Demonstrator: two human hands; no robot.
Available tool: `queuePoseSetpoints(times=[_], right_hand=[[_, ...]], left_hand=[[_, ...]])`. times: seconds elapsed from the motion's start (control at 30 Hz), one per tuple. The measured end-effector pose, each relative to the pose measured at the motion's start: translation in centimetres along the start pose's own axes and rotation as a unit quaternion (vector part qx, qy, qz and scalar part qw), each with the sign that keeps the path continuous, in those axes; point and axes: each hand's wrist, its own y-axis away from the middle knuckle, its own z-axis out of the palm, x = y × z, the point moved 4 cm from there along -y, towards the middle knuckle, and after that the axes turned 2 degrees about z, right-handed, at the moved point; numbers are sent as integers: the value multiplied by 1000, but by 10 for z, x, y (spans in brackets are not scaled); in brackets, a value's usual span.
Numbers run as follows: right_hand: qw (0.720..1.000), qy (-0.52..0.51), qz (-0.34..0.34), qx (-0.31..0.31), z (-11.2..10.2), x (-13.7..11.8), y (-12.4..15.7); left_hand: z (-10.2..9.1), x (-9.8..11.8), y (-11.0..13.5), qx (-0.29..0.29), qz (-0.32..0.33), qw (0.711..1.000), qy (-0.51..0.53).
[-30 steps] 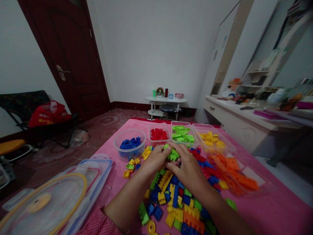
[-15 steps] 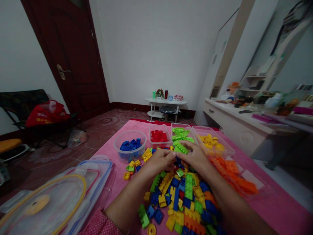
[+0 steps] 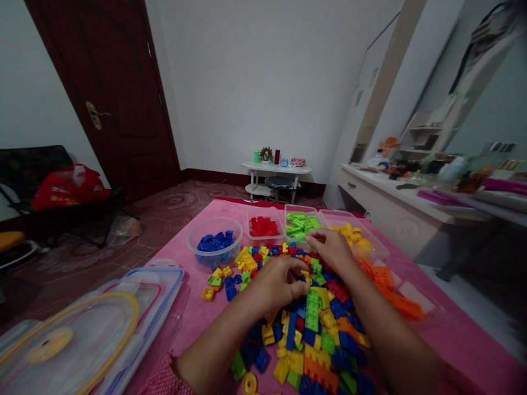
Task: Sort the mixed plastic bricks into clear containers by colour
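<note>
My left hand (image 3: 280, 281) hovers over the pile of building blocks (image 3: 315, 356), thumb and fingers apart, with nothing visible between them. Just below its thumb is a long light green block (image 3: 312, 311). My right hand (image 3: 332, 249) is at the front of the clear box of green blocks (image 3: 302, 224), its fingers loosely bent and apart, and no block shows in them. Around the hands lie mixed yellow, blue, red, green and orange blocks. To the left stand a box of red blocks (image 3: 263, 226) and a round tub of blue blocks (image 3: 216, 241).
A box of yellow blocks (image 3: 352, 236) and one of orange blocks (image 3: 382, 277) line the right side. Clear lids (image 3: 135, 307) are stacked at the left edge of the pink cloth (image 3: 206, 225). A white dressing table (image 3: 391, 195) stands on the right.
The light green block has left my right hand, which has opened near the green box. My left hand has drawn apart from it, down towards the pile, and opened.
</note>
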Motion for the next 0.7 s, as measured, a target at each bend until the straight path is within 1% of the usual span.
queuePoseSetpoints(times=[0.07,0.13,0.27,0.33,0.4,0.47,0.5,0.53,0.57,0.6,0.67,0.7], right_hand=[[997,64,9,-43,3,6,14],[992,102,5,-78,7,12,24],[986,103,-30,-126,14,18,33],[986,86,-33,-140,15,17,33],[990,49,-26,-129,13,13,31],[995,-40,-3,-95,7,7,29],[991,-109,19,-76,4,5,29],[978,-193,49,-59,1,4,29],[953,-287,85,-45,-1,4,29],[916,-381,123,-35,-1,4,30],[817,-543,190,-28,0,3,31],[769,-602,211,-31,2,2,32]], left_hand=[[0,7,4,-6,28,998,-47],[2,11,7,-30,50,994,-90],[8,14,11,-85,58,981,-162],[8,16,12,-87,54,977,-185],[8,18,13,-88,53,975,-196],[7,20,14,-89,53,974,-200],[7,20,14,-88,53,974,-199],[7,19,13,-85,52,975,-197],[7,17,12,-76,50,978,-190],[7,14,11,-66,46,982,-174],[8,4,6,-43,24,994,-101],[8,-2,3,-32,4,999,-42]])
